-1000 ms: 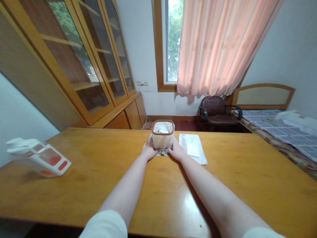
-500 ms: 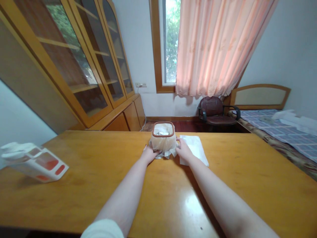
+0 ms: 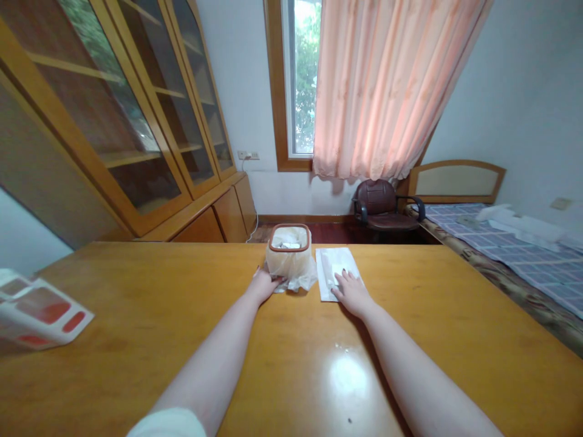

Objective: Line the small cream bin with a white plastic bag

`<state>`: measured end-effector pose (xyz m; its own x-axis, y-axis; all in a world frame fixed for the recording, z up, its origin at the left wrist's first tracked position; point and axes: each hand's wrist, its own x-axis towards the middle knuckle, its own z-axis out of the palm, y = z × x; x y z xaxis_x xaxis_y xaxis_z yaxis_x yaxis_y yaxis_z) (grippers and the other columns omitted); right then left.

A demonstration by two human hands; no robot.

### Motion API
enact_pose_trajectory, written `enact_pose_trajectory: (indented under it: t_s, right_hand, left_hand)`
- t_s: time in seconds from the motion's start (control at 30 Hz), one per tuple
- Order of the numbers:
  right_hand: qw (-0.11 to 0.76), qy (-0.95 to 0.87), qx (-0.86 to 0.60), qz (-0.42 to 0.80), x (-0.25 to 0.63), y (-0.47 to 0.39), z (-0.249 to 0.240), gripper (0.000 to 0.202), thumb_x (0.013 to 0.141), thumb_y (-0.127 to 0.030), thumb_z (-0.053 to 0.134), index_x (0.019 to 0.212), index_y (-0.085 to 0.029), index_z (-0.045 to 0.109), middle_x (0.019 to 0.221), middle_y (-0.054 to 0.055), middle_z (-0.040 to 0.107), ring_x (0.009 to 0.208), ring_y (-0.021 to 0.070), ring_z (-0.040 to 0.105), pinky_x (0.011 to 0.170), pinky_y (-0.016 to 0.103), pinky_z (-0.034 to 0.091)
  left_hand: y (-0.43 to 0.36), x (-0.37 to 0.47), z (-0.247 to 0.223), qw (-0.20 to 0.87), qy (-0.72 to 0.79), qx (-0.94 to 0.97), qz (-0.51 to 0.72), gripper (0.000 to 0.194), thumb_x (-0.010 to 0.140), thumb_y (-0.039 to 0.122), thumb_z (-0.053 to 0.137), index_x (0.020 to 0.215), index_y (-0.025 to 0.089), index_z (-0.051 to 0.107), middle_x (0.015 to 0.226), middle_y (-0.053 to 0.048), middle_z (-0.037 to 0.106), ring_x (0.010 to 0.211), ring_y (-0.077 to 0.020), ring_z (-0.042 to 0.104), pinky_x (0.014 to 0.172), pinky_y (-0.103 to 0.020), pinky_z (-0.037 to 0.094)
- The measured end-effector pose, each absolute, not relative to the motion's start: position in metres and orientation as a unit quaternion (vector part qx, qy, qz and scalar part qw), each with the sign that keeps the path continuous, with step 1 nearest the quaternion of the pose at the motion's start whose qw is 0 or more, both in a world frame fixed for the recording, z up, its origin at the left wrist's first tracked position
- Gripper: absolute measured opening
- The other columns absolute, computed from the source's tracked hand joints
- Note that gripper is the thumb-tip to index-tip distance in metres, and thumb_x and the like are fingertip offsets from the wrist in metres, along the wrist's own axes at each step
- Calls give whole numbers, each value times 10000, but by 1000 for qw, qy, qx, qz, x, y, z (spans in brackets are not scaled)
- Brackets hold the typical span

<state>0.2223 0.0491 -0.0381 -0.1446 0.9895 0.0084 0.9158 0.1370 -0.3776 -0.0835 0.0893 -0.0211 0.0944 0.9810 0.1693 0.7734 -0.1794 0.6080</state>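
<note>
A small bin (image 3: 288, 260) with a brown rim stands near the far edge of the table, lined with a thin translucent plastic bag (image 3: 300, 280) whose loose edge hangs around its base. Some whitish content shows inside it. My left hand (image 3: 263, 286) grips the lower left of the bagged bin, its thumb across the front and its other fingers partly hidden. To the right of the bin a flat white packet (image 3: 327, 267) lies on the table. My right hand (image 3: 354, 292) rests over its right part, fingers stretched out, holding nothing.
The wooden table (image 3: 182, 340) reaches past both arms. A white holder with orange-red patches (image 3: 45, 315) lies on it at the far left. Beyond are a glass-door cabinet (image 3: 150, 139), a brown armchair (image 3: 380, 203) and a bed (image 3: 514, 243).
My right hand has left the bin's right side and moved right onto the white packet, its fingers now spread. My left hand stays at the bin. The view has turned slightly right.
</note>
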Motion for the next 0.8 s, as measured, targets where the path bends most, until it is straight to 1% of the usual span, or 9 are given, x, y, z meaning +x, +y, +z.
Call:
enact_pose_trajectory:
  t_s: [0.1,0.23,0.3,0.43,0.6,0.7,0.8]
  right_hand:
    - [84,-755,-638,126,224,55,-32,614,923,-464,426,1451,-154,384,1541,176,282,1436,331,208,1138,494,128]
    - [58,-751,-648,117,226,60,-32,621,926,-492,399,1463,-183,364,1551,155,269,1446,301,190,1140,465,121]
    - [60,-749,-651,108,226,60,-34,656,919,-538,386,1475,-192,341,1561,147,246,1449,297,176,1141,462,104]
    - [63,-747,-654,100,223,59,-38,805,861,-679,385,1499,-199,284,1582,142,179,1459,303,125,1145,465,67]
    - [63,-750,-651,98,221,59,-37,818,855,-693,377,1501,-201,275,1581,139,185,1460,295,127,1145,463,63]
    - [65,-750,-652,95,222,59,-36,803,865,-685,369,1499,-200,281,1577,140,198,1457,292,142,1143,458,71]
    - [70,-750,-651,93,222,58,-36,790,872,-675,368,1493,-192,294,1569,151,221,1452,297,160,1140,462,86]
  left_hand:
    - [90,-82,-23,168,610,730,258,398,782,345,662,1127,147,670,1213,-135,643,1157,-286,567,1013,-364,420]
    - [92,-78,-24,157,618,733,239,377,796,373,647,1098,151,685,1176,-127,662,1143,-280,571,1023,-368,407]
    - [93,-75,-24,153,619,733,236,384,803,380,638,1109,152,683,1180,-127,659,1148,-278,568,1027,-367,403]
    - [95,-72,-24,139,610,742,241,384,816,385,626,1118,155,681,1199,-132,645,1153,-285,562,1028,-373,400]
    - [96,-73,-26,140,593,750,256,372,808,367,636,1106,147,667,1174,-144,651,1135,-283,578,1014,-385,418]
    - [95,-77,-29,151,581,753,270,450,795,349,648,1190,140,598,1181,-144,646,1131,-270,585,990,-387,445]
    - [95,-87,-32,132,563,738,348,625,767,293,645,1332,117,446,1317,-169,552,1207,-263,536,1028,-409,426]
